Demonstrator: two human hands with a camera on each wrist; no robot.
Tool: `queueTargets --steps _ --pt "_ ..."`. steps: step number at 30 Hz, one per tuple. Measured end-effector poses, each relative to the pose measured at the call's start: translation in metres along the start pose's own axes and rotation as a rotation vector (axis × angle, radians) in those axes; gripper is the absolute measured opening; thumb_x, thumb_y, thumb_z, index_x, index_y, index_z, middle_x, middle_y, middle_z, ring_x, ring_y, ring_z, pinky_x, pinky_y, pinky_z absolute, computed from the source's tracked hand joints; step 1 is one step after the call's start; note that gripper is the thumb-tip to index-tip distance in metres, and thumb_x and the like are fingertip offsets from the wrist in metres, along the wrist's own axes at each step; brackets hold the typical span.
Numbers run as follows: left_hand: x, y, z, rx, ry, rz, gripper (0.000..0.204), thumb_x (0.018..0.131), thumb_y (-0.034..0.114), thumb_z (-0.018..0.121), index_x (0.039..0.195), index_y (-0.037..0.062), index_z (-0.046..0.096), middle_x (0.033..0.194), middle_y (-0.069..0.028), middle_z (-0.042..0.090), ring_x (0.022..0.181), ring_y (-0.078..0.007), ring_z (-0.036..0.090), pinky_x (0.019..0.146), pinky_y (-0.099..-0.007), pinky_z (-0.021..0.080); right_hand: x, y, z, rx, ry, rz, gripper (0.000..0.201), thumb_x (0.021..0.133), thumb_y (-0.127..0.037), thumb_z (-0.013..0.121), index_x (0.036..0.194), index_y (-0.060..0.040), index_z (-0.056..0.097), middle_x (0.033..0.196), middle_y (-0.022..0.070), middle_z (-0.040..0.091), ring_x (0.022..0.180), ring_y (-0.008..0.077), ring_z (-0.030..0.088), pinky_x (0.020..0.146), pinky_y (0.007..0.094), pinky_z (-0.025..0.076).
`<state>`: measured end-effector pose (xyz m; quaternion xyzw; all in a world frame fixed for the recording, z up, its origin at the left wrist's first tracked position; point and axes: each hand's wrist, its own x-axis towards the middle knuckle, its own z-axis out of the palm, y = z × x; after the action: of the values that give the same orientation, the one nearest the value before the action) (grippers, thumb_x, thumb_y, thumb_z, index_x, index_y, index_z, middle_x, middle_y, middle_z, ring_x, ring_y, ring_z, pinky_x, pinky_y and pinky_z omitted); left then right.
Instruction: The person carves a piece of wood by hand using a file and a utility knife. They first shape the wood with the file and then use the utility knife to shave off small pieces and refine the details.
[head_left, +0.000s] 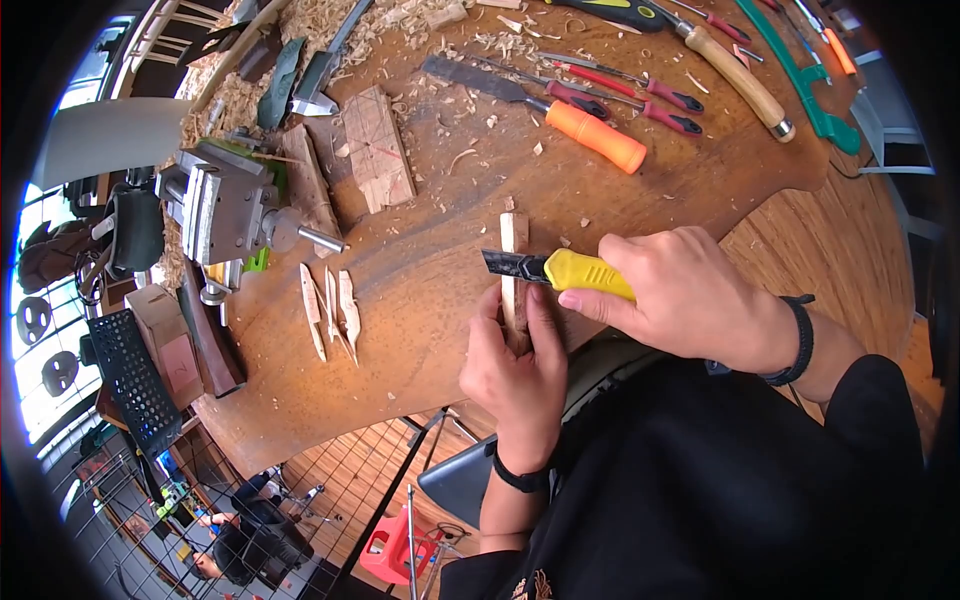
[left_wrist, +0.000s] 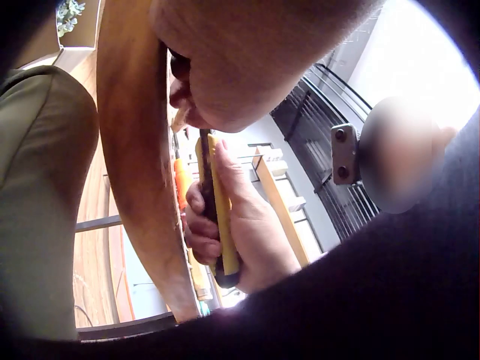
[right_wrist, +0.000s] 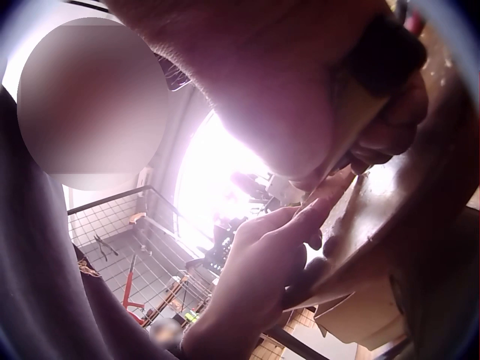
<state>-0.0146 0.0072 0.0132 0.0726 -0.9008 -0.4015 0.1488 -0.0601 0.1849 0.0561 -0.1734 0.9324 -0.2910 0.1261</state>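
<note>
My left hand (head_left: 515, 385) grips the lower end of a narrow wooden stick (head_left: 514, 232) over the front of the workbench. The stick points away from me, its near end hidden among the fingers. In my right hand (head_left: 690, 295) is a yellow utility knife (head_left: 590, 274), the thumb lying along its handle. Its dark blade end crosses over the stick just beyond the left fingertips. The left wrist view shows the right fingers wrapped round the knife (left_wrist: 225, 232). In the right wrist view the left hand (right_wrist: 262, 251) is close below the knife hand.
Slim carved wooden pieces (head_left: 350, 310) lie on the workbench (head_left: 420, 350) to the left, near a metal vise (head_left: 225, 215). Farther back are a marked board (head_left: 378, 150), an orange-handled chisel (head_left: 597, 137), red-handled tools (head_left: 670, 120), a green saw (head_left: 800, 80) and wood shavings (head_left: 410, 40).
</note>
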Motion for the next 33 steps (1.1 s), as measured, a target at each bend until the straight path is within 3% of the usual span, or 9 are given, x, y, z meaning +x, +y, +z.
queueTargets --steps 3,5,12,14,20,23,27,29,33 --pt "0.0 -0.001 0.0 0.102 -0.033 0.039 0.022 0.095 0.017 0.077 0.104 -0.0014 0.068 0.072 -0.011 0.069 0.061 -0.0125 0.066 0.057 -0.0285 0.051 -0.002 0.001 0.0 0.018 0.009 0.003 0.057 0.098 -0.053 0.064 0.079 0.0013 0.063 0.058 0.0205 0.062 0.057 0.039 0.068 0.053 0.0467 0.055" --pt "0.0 -0.002 0.001 0.113 -0.044 0.053 0.024 0.093 0.019 0.077 0.108 0.0011 0.069 0.074 -0.0157 0.07 0.058 -0.0308 0.069 0.052 -0.037 0.052 -0.004 0.001 0.0 0.012 -0.002 0.024 0.056 0.098 -0.052 0.064 0.079 0.0009 0.064 0.057 0.0207 0.062 0.056 0.0396 0.068 0.052 0.0468 0.055" --pt "0.0 -0.001 0.002 0.135 -0.079 0.046 0.025 0.092 0.016 0.078 0.109 -0.0006 0.069 0.067 -0.0148 0.067 0.052 -0.0289 0.067 0.049 -0.036 0.05 -0.009 0.0 -0.004 -0.041 -0.034 0.07 0.055 0.097 -0.052 0.065 0.08 0.0004 0.064 0.057 0.0201 0.063 0.056 0.039 0.068 0.051 0.046 0.054" --pt "0.001 -0.006 0.005 0.096 -0.037 0.141 0.029 0.091 0.014 0.079 0.111 -0.0043 0.068 0.066 -0.0146 0.066 0.051 -0.0286 0.066 0.048 -0.0357 0.049 -0.007 0.001 0.001 -0.093 0.022 0.047 0.055 0.097 -0.052 0.065 0.081 0.0003 0.064 0.058 0.0195 0.063 0.056 0.0381 0.069 0.052 0.0454 0.055" --pt "-0.005 -0.006 0.003 0.23 -0.04 0.201 0.035 0.089 0.011 0.08 0.114 -0.0094 0.068 0.061 -0.0133 0.062 0.047 -0.0282 0.062 0.045 -0.0358 0.046 0.008 0.0 0.01 -0.108 0.055 0.044 0.054 0.096 -0.052 0.065 0.088 0.0005 0.065 0.06 0.0186 0.065 0.059 0.036 0.07 0.054 0.0443 0.057" --pt "-0.005 -0.007 0.005 0.228 -0.029 0.204 0.034 0.089 0.012 0.08 0.114 -0.0091 0.068 0.06 -0.013 0.061 0.045 -0.0281 0.061 0.044 -0.0362 0.046 0.009 -0.001 0.011 -0.074 0.058 0.064 0.052 0.095 -0.05 0.069 0.084 -0.0003 0.062 0.067 0.02 0.067 0.061 0.0405 0.068 0.052 0.0483 0.054" --pt "-0.005 -0.006 0.007 0.253 -0.031 0.182 0.032 0.09 0.014 0.079 0.112 -0.0082 0.069 0.061 -0.0136 0.063 0.046 -0.0281 0.062 0.044 -0.0366 0.046 0.005 -0.001 0.013 -0.109 0.098 0.052 0.054 0.098 -0.052 0.063 0.089 0.0009 0.066 0.061 0.0186 0.066 0.059 0.0364 0.071 0.054 0.0445 0.057" --pt "-0.004 -0.005 0.009 0.223 0.041 0.184 0.022 0.095 0.013 0.075 0.109 -0.003 0.071 0.058 -0.0124 0.062 0.045 -0.0179 0.062 0.045 -0.0317 0.044 0.002 0.002 0.014 -0.121 0.122 0.043 0.054 0.098 -0.053 0.063 0.085 0.0001 0.065 0.06 0.0181 0.065 0.059 0.0363 0.071 0.053 0.0448 0.057" --pt "-0.003 -0.003 0.007 0.158 0.004 0.097 0.021 0.096 0.013 0.073 0.109 -0.0032 0.071 0.062 -0.0145 0.065 0.048 -0.0193 0.065 0.047 -0.0322 0.046 -0.009 0.003 0.008 -0.123 0.086 0.07 0.054 0.098 -0.053 0.063 0.082 -0.001 0.065 0.06 0.0179 0.065 0.058 0.0362 0.071 0.052 0.0445 0.057"
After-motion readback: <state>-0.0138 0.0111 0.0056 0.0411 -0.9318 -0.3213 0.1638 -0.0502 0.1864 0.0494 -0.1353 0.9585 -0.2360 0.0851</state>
